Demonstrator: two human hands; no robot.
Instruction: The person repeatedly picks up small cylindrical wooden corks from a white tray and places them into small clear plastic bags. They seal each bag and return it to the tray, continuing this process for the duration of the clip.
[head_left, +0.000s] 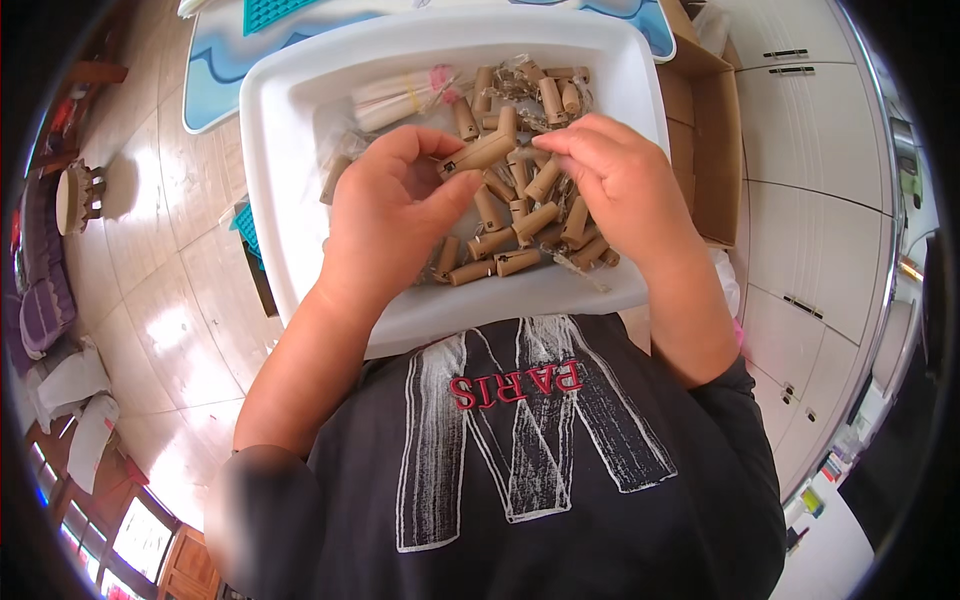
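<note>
While the left hand point(378, 215) is raised over the near-left part of a white plastic tub point(266, 150), its thumb and forefinger are clamped on a tan cylindrical tube point(478, 154). This tube lies slantwise in the grip, its lower left end bearing a small dark mark and its other end pointing up toward the right hand point(622, 185). The right hand hangs over the other side of the tub, thumb and forefinger drawn together just beside the tube's far end; I cannot tell whether anything is pinched between them.

Below both hands, many similar tan cylinders point(492, 243) lie at varied angles in a loose heap, some touching or overlapping, with crumpled clear plastic wrapping point(520, 72) among them. Toward the tub's far left side rests a bundle of thin white sticks point(385, 108) in clear film, with a pink piece point(441, 77) near its right end.

Beyond the tub is a table with a blue wave pattern point(213, 62), bearing a teal gridded mat point(268, 12). An open cardboard box point(716, 150) stands to the right, near white cabinets point(808, 125). On the left, a round stool point(76, 198) stands on glossy floor tiles point(165, 290).
</note>
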